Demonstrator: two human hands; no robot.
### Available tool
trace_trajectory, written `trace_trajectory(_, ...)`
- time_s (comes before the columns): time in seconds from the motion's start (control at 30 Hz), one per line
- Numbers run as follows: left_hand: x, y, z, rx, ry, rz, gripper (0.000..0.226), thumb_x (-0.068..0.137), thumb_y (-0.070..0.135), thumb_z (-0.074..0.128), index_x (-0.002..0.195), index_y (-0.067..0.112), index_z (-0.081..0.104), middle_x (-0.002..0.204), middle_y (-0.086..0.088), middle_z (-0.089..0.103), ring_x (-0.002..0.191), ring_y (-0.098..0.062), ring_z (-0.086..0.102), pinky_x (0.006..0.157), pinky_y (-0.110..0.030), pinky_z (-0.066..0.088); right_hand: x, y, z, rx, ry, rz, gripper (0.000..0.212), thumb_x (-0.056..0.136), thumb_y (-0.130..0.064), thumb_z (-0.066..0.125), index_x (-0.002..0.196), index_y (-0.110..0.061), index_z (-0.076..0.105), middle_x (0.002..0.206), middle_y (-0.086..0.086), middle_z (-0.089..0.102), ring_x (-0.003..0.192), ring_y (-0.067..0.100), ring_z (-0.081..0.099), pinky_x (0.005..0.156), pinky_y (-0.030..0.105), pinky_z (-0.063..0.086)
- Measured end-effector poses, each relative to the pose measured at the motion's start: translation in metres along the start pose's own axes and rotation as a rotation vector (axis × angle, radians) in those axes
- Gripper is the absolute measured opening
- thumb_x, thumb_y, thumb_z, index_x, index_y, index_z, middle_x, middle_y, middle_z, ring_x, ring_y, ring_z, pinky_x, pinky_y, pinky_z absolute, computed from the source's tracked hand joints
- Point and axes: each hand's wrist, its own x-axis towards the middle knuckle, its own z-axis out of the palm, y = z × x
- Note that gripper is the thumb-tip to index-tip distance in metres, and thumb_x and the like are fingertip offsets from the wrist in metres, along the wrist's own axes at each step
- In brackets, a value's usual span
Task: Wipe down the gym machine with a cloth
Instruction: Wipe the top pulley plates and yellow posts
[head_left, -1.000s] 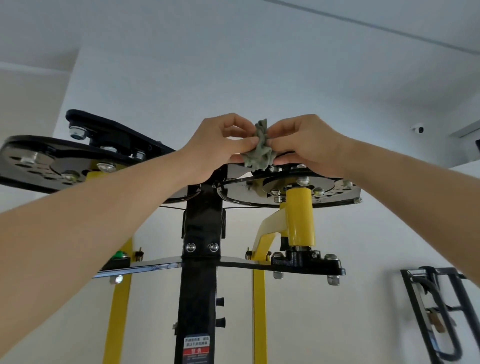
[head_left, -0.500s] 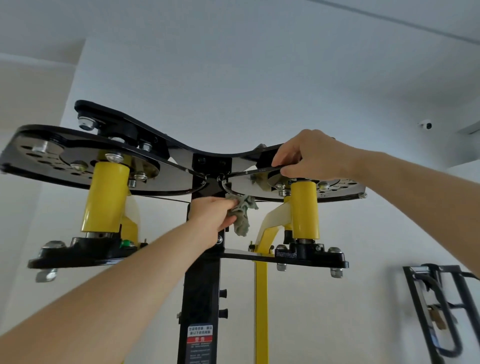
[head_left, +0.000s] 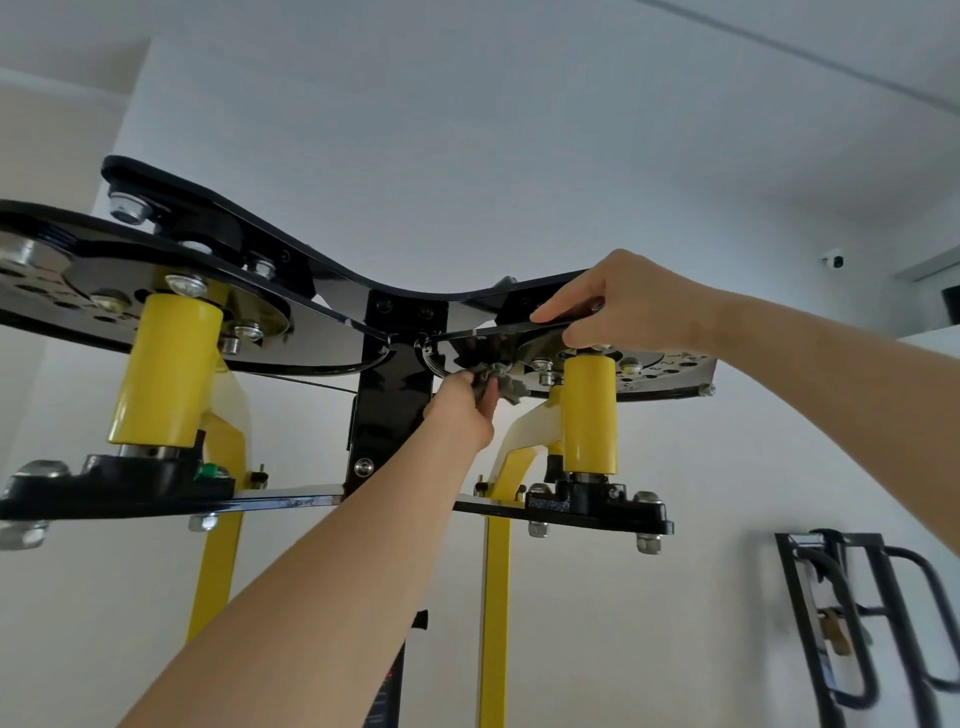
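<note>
I look up at the top of a black and yellow gym machine (head_left: 395, 405). My left hand (head_left: 462, 410) grips a crumpled grey-green cloth (head_left: 501, 382) and presses it up against the underside of the right black top plate (head_left: 670, 384), beside the centre post. My right hand (head_left: 618, 304) holds the front edge of that same plate, fingers curled over it, just above the right yellow cylinder (head_left: 589, 410). Part of the cloth is hidden inside my left fist.
A left yellow cylinder (head_left: 169, 369) hangs under the left black plate (head_left: 156, 291). Yellow uprights (head_left: 491, 618) run down below. A black rack (head_left: 852, 623) with handles stands at the lower right by the white wall. A small camera (head_left: 834, 261) sits near the ceiling.
Both hands held the cloth above the plate a second ago. My left hand then took it down alone and has now raised it to the plate's underside; my right hand stays on the plate edge.
</note>
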Motion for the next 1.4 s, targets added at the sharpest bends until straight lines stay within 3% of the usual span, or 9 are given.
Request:
trace_trajectory(0.13, -0.015, 0.000, -0.011, -0.114, -0.153, 0.009, 0.031, 0.096, 0.014, 0.062, 0.123, 0.000, 0.067, 0.124, -0.015, 0.066, 0.106, -0.023, 0.069, 0.069, -0.025, 0.063, -0.002, -0.004, 0.001, 0.004, 0.001, 0.009, 0.037, 0.093, -0.001, 0.059, 0.123, -0.019, 0.071, 0.045, -0.034, 0.053, 0.039, -0.006, 0.051, 0.040, 0.005, 0.034)
trace_trajectory(0.2, -0.021, 0.001, -0.014, -0.177, -0.184, 0.015, 0.033, 0.097, 0.021, 0.063, 0.123, 0.000, 0.065, 0.126, -0.017, 0.064, 0.113, -0.028, 0.066, 0.067, -0.029, 0.064, -0.003, -0.005, 0.001, 0.007, 0.004, 0.010, 0.037, 0.093, -0.002, 0.059, 0.123, -0.019, 0.071, 0.046, -0.034, 0.053, 0.039, -0.006, 0.051, 0.041, 0.005, 0.035)
trace_trajectory(0.37, -0.035, 0.001, -0.023, -0.320, -0.277, 0.001, 0.046, 0.094, 0.032, 0.067, 0.123, -0.003, 0.065, 0.127, -0.023, 0.063, 0.114, -0.037, 0.066, 0.065, -0.033, 0.062, -0.002, -0.004, 0.001, 0.020, 0.018, 0.020, 0.036, 0.093, -0.003, 0.060, 0.121, -0.021, 0.072, 0.046, -0.032, 0.055, 0.039, -0.004, 0.050, 0.041, 0.005, 0.035)
trace_trajectory(0.47, -0.040, -0.004, -0.026, -0.395, -0.311, 0.013, 0.059, 0.093, 0.047, 0.065, 0.122, -0.005, 0.065, 0.126, -0.025, 0.063, 0.113, -0.037, 0.067, 0.081, -0.041, 0.063, -0.001, -0.002, 0.003, 0.017, 0.039, 0.017, 0.034, 0.092, -0.006, 0.061, 0.119, -0.023, 0.074, 0.053, -0.030, 0.060, 0.042, -0.003, 0.052, 0.044, 0.005, 0.036)
trace_trajectory(0.57, -0.037, -0.009, -0.020, -0.416, -0.286, 0.032, 0.067, 0.092, 0.057, 0.061, 0.123, -0.002, 0.064, 0.126, -0.022, 0.063, 0.112, -0.036, 0.068, 0.094, -0.045, 0.059, 0.002, 0.000, 0.006, 0.018, 0.058, 0.012, 0.034, 0.090, -0.009, 0.064, 0.117, -0.026, 0.075, 0.078, -0.023, 0.068, 0.050, -0.005, 0.054, 0.049, 0.004, 0.039)
trace_trajectory(0.87, -0.034, -0.027, 0.008, -0.444, -0.134, 0.037, 0.049, 0.095, 0.061, 0.054, 0.090, 0.013, 0.055, 0.119, -0.012, 0.062, 0.111, -0.030, 0.063, 0.104, -0.042, 0.053, 0.002, 0.003, 0.009, 0.030, 0.080, -0.008, 0.035, 0.088, -0.009, 0.064, 0.116, -0.028, 0.075, 0.091, -0.020, 0.067, 0.066, -0.024, 0.054, 0.056, -0.004, 0.037)
trace_trajectory(1.2, -0.022, -0.022, 0.000, -0.451, -0.222, 0.008, 0.064, 0.088, 0.067, 0.057, 0.105, 0.005, 0.059, 0.128, -0.019, 0.060, 0.115, -0.034, 0.065, 0.103, -0.043, 0.053, 0.002, 0.004, 0.011, 0.045, 0.083, -0.009, 0.036, 0.089, -0.008, 0.064, 0.117, -0.028, 0.075, 0.095, -0.019, 0.068, 0.067, -0.023, 0.055, 0.057, -0.003, 0.038)
trace_trajectory(1.3, -0.027, -0.014, -0.010, -0.439, -0.290, 0.003, 0.079, 0.085, 0.069, 0.057, 0.125, 0.000, 0.059, 0.129, -0.024, 0.061, 0.113, -0.038, 0.066, 0.096, -0.044, 0.057, 0.001, 0.003, 0.011, 0.046, 0.090, -0.009, 0.035, 0.089, -0.008, 0.064, 0.116, -0.027, 0.075, 0.096, -0.014, 0.071, 0.063, -0.020, 0.056, 0.056, -0.002, 0.038)
trace_trajectory(1.4, -0.036, -0.006, -0.019, -0.431, -0.339, -0.002, 0.082, 0.085, 0.069, 0.057, 0.127, -0.002, 0.060, 0.131, -0.025, 0.061, 0.114, -0.037, 0.066, 0.085, -0.039, 0.061, 0.000, 0.002, 0.010, 0.040, 0.093, -0.013, 0.035, 0.090, -0.008, 0.063, 0.117, -0.025, 0.075, 0.103, -0.008, 0.073, 0.059, -0.015, 0.057, 0.055, 0.000, 0.039)
